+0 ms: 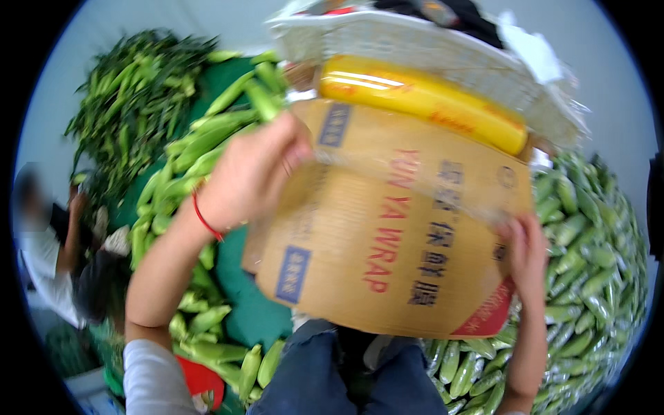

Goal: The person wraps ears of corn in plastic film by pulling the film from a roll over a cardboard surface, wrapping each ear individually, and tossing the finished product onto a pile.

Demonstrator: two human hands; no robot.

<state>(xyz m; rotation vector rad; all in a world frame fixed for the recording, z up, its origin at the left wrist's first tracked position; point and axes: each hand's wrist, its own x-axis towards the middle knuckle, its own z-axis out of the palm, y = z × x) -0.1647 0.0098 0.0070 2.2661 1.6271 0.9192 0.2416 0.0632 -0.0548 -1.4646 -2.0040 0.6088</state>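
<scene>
A cardboard box printed with red and dark lettering lies before me, above my knees. A strip of clear plastic film stretches across its top face. My left hand, with a red cord at the wrist, pinches the strip's left end near the box's far left corner. At the right side my right hand has its fingers closed on the other end, which is blurred. Along the far edge of the box lies a yellow roll of cling film.
Unwrapped corn in green husks lies to the left, with a heap of leaves beyond. Film-wrapped corn is piled on the right. A white basket stands behind the roll. Another person sits at far left.
</scene>
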